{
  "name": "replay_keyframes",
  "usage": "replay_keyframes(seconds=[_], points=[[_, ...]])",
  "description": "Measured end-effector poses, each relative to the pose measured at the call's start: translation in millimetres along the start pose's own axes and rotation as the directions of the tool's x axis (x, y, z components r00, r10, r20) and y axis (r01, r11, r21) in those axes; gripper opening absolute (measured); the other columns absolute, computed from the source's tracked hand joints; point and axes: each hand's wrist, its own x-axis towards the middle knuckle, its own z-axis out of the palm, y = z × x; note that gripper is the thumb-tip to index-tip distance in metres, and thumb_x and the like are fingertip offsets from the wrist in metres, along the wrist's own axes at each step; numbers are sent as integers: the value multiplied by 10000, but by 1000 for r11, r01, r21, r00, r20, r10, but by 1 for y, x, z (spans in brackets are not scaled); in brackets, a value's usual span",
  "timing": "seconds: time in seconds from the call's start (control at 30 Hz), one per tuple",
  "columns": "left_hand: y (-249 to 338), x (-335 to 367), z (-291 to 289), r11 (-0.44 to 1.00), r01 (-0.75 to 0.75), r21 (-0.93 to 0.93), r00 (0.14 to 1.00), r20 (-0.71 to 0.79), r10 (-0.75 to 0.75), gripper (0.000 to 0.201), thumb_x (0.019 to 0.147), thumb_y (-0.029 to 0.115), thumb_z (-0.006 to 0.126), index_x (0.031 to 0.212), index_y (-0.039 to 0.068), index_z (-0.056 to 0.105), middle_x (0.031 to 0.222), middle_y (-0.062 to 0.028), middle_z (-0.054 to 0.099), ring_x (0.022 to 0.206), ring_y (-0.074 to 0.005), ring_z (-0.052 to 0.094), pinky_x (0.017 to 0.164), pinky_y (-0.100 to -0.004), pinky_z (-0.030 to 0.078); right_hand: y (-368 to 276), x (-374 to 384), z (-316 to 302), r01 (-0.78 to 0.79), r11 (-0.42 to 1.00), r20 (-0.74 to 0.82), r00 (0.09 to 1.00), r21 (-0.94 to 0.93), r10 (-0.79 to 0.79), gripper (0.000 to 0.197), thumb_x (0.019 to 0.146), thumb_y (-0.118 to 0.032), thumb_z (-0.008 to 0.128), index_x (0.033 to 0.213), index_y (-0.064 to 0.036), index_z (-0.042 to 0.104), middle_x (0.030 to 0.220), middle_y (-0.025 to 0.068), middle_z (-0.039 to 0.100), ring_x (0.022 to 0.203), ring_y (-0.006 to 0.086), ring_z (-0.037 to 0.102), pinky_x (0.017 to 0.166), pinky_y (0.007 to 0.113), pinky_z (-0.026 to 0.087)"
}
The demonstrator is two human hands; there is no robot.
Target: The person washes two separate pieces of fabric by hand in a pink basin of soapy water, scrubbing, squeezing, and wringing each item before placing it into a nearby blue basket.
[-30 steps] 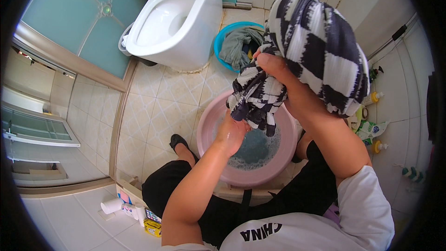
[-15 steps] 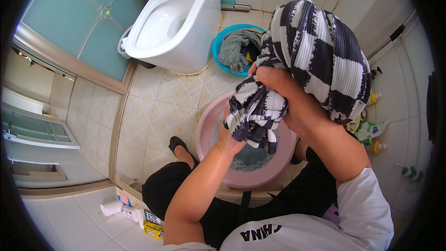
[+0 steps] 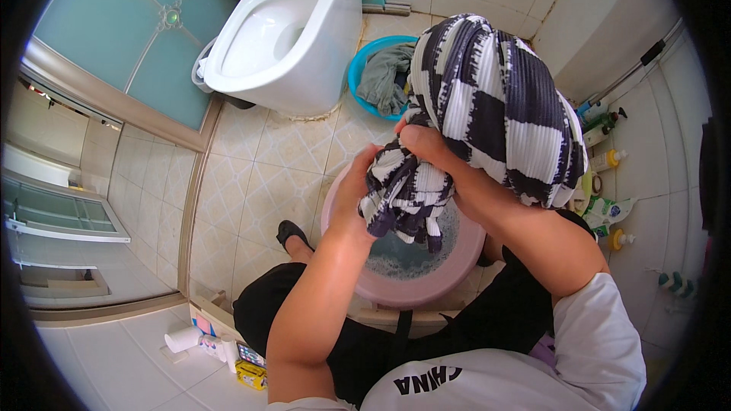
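A black-and-white checked, ribbed garment (image 3: pixel 502 103) is bunched up between my hands. My right hand (image 3: pixel 440 154) is wrapped round its twisted middle, and the larger swollen part bulges above my right forearm. Lower and to the left, my left hand (image 3: pixel 352 192) grips the gathered end, with a few loose folds hanging past the fingers. Beneath them stands a pink basin (image 3: pixel 384 291) between my legs, holding cloudy, sudsy water (image 3: pixel 411 259). The garment hangs over the basin and hides its far right part.
Beyond the pink basin, a blue basin (image 3: pixel 358 93) holds grey-green clothes (image 3: pixel 381 80). A white toilet (image 3: pixel 327 38) stands at the far left-centre, with a squeegee mop (image 3: pixel 384 6) behind it. Bottles (image 3: pixel 609 160) line the right wall. A phone (image 3: pixel 250 355) and yellow packet (image 3: pixel 251 374) lie lower left.
Both hands and the garment have shifted a little left. The bulging part has dropped slightly, uncovering more bottles by the right wall. Both hands keep their hold.
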Motion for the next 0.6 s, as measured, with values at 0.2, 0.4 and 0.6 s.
replay_keyframes(seconds=[0.2,0.4,0.6], points=[[-18,-26,6,999,46,-14,969,244,-42,435,889,331,410,1202,31,440,1152,-139,522,1060,-257,511,911,-441,409,-6,1,-2,68,985,-36,997,-159,-75,301,793,-295,637,996,-83,574,890,7,576,805,89,555,715,217,445],[-17,-39,14,983,120,-138,912,408,-54,506,890,320,275,1273,-5,341,1254,-184,441,1136,-320,449,1012,-430,318,-11,5,-16,303,816,-69,921,-492,-383,295,783,-275,636,996,-79,579,903,27,588,808,108,567,713,229,453],[-16,-40,22,947,-230,224,935,319,151,407,896,231,417,1240,16,373,1231,-101,458,1139,-225,443,1007,-385,320,-13,3,-26,348,349,91,809,-870,-581,291,773,-254,635,996,-75,585,917,46,601,811,127,578,711,241,461]])
